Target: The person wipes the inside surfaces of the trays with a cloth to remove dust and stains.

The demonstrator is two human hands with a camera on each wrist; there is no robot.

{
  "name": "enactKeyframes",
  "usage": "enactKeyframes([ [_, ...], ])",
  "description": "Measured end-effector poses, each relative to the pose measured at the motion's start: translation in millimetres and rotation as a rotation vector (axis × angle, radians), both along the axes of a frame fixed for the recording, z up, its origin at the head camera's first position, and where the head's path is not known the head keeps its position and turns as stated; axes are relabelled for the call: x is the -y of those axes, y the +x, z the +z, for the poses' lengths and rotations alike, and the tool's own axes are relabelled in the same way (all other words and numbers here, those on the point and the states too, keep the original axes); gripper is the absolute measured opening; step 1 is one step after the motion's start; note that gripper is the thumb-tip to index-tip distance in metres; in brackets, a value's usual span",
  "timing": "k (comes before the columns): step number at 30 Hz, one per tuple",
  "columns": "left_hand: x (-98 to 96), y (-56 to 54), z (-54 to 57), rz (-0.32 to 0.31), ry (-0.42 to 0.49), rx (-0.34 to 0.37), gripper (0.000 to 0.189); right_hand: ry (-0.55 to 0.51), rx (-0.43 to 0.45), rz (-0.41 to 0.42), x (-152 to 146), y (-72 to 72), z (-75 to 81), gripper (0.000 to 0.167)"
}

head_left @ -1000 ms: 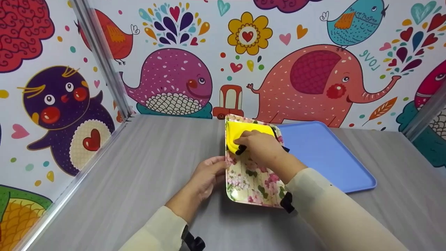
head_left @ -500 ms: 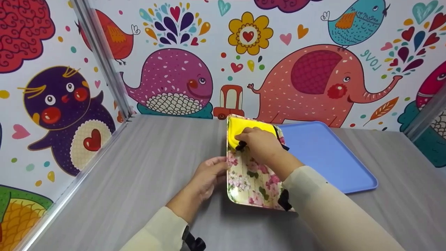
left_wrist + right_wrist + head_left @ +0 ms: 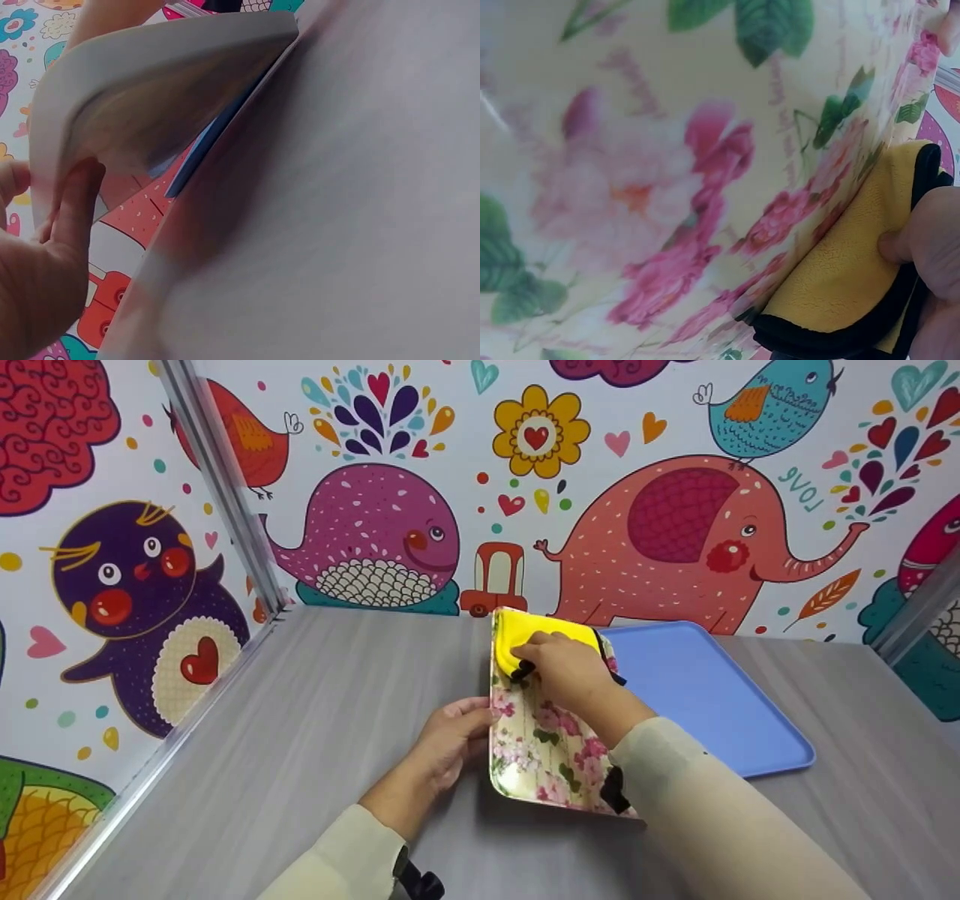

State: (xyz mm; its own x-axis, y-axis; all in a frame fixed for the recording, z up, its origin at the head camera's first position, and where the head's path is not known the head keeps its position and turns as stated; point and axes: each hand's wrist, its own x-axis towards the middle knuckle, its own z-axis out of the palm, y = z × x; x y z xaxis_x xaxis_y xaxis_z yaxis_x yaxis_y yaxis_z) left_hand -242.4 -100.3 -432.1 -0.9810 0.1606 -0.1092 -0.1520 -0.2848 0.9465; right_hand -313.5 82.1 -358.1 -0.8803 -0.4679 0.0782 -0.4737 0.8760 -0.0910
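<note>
A floral tray (image 3: 525,757) is held tilted up off the table in the head view. My left hand (image 3: 448,739) grips its left edge; in the left wrist view the thumb (image 3: 79,202) lies against the tray's underside (image 3: 142,105). On the upper part of the printed face, my right hand (image 3: 574,675) presses a folded yellow cloth (image 3: 536,626) with black edging. The right wrist view shows the thumb (image 3: 896,244) on the yellow cloth (image 3: 840,277), with the cloth lying against the flowered surface (image 3: 652,195).
A blue tray (image 3: 697,705) lies flat on the grey table (image 3: 337,682), behind and right of the floral one. Cartoon-printed wall panels (image 3: 375,532) enclose the back and left, with a metal post (image 3: 225,487) at the corner.
The floral tray has shifted slightly right and its lower right corner shows further toward me. My right hand and the yellow cloth moved a little right with it; the left hand keeps its grip.
</note>
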Motion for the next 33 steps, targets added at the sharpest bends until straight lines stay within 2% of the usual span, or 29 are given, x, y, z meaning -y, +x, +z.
enactKeyframes([
  [5,0.2,0.2,-0.9,0.001,0.003,-0.002,0.041,-0.009,0.01,0.007,-3.9,-0.5,-1.3,0.059],
  [20,-0.4,-1.4,-1.1,0.053,0.036,0.016,0.039,-0.004,0.023,0.003,-14.8,-2.3,-4.8,0.062],
  [28,0.4,-1.5,-0.7,0.05,0.056,0.028,0.039,0.016,-0.032,0.039,-20.1,-3.8,-8.0,0.057],
  [33,1.2,-2.1,-0.7,0.05,0.061,0.022,0.038,0.003,-0.018,0.032,-20.6,-1.6,-8.6,0.058],
])
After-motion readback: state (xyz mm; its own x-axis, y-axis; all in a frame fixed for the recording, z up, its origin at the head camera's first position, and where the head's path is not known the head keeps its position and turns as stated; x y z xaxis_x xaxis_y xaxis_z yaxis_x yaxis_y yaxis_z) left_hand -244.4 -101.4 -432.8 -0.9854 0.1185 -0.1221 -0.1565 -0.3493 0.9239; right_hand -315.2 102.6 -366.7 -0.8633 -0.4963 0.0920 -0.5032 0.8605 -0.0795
